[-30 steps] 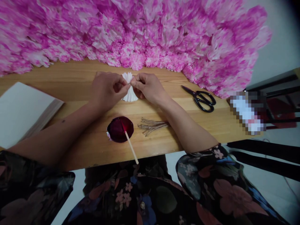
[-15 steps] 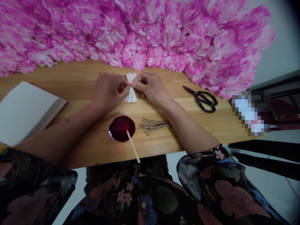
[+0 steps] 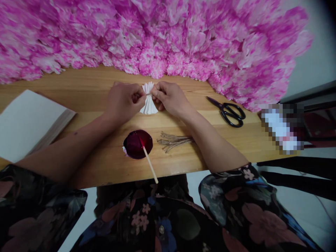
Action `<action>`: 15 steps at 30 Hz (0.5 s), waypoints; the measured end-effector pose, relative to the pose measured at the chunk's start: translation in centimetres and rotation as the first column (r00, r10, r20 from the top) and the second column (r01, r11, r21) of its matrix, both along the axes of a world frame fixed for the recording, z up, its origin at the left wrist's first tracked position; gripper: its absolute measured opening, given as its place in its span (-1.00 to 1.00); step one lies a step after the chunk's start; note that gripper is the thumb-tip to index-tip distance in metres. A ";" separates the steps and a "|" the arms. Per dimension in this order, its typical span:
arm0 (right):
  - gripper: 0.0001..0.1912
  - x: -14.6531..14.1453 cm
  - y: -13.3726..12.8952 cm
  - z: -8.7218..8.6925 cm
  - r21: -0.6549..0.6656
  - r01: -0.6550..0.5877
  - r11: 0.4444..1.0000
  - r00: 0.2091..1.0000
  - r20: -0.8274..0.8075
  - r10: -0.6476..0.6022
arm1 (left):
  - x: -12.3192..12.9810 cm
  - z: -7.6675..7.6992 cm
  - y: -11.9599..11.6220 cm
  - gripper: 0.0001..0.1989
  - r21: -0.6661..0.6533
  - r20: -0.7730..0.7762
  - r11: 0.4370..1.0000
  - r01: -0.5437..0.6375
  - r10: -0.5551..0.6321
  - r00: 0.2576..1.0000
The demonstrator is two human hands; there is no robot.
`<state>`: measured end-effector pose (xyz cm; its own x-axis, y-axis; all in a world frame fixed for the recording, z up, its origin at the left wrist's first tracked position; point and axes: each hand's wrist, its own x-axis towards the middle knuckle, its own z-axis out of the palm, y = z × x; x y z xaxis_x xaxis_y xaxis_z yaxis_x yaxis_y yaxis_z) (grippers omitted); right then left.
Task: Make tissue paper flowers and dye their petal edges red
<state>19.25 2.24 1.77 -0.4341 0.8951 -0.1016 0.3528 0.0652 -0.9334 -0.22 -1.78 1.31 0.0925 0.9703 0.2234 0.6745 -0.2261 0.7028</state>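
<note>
A pleated stack of white paper stands between my hands, pinched narrow at its middle and fanned out above and below. Across that waist runs a thin brown tie. My left hand is closed, thumb and forefinger pinching the tie at the left edge of the paper. On the other side my right hand pinches the tie's right end, its fingers curled against the paper. Closer to me lies a bundle of similar thin brown ties, partly behind my right forearm.
A dark bowl of deep red liquid holds a wooden stick leaning over its rim. Black-handled scissors lie to the right, a stack of white paper sheets to the left. Pink and white paper flowers line the table's back.
The paper's lower folds have spread wider, and the brown tie now shows across its middle. My right fingers have curled in more. The view has shifted slightly.
</note>
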 end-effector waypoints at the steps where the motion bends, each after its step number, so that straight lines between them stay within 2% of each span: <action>1: -0.64 0.0 0.0 -0.1 0.030 0.001 1.000 1.000 0.012 -0.001 | 0.0 0.0 0.0 -0.89 -0.005 -0.012 1.000 -0.002 0.002 1.000; 7: -0.71 0.3 0.3 -0.7 0.285 0.033 0.958 0.988 0.133 -0.073 | 0.2 0.2 -0.1 -0.84 0.032 -0.092 0.999 -0.014 0.017 0.996; 12: -0.77 0.4 0.6 -1.0 0.312 0.029 0.950 0.983 0.161 -0.083 | 0.0 0.1 -0.1 -0.85 0.046 -0.074 0.998 0.043 -0.040 0.996; 15: -0.81 0.5 0.4 -0.9 0.320 0.032 0.947 0.984 0.155 -0.085 | -0.2 0.1 -0.1 -0.84 0.033 0.003 0.997 0.068 -0.068 0.998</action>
